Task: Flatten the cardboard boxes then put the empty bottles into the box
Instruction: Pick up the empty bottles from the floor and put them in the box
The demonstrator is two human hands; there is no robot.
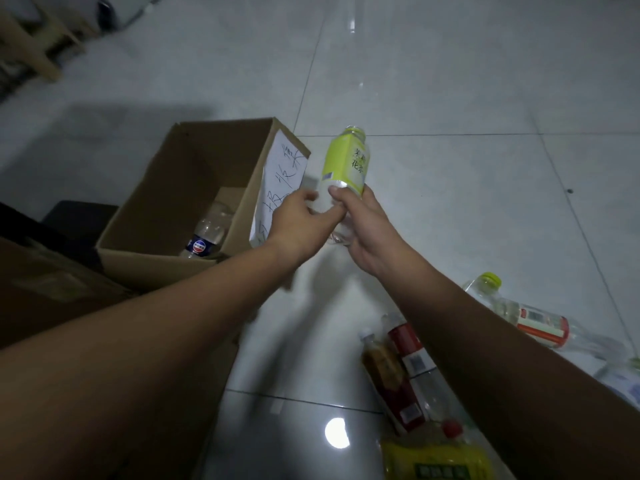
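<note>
Downward view over two bare forearms onto a pale, glossy tiled floor (pixel 450 98). At centre, held clear of the floor with its neck pointing up and away, a green-labelled bottle (pixel 346 161) of clear plastic. Grasped low on its clear body by the right hand (pixel 367 237), thumb curled across the front just under the label. Gripped from the other side by the left hand (pixel 298 216), fingertips on the plastic beside the right thumb, slightly blurred there.

Just left of the held bottle, an open cardboard box (pixel 173 174) standing upright on the floor, with a white handwritten sheet (pixel 280 181) on its right outer wall. Held bottle outside the box, beside that papered wall, not over the opening. Inside the box, lying on the bottom, a clear blue-labelled bottle (pixel 207 237).

Left of and in front of the box, flat brown cardboard (pixel 52 289) on the floor, dim in shadow.

At lower right on the floor, partly behind the right forearm, more bottles lying down:
- a green-capped bottle (pixel 533 320) with a red-and-white label
- a red-labelled bottle (pixel 408 348) touching a brown-labelled bottle (pixel 382 368)
- nearest the camera, a yellow-labelled bottle (pixel 436 459) with a red cap

At far upper left, blurred wooden furniture (pixel 38 43).
</note>
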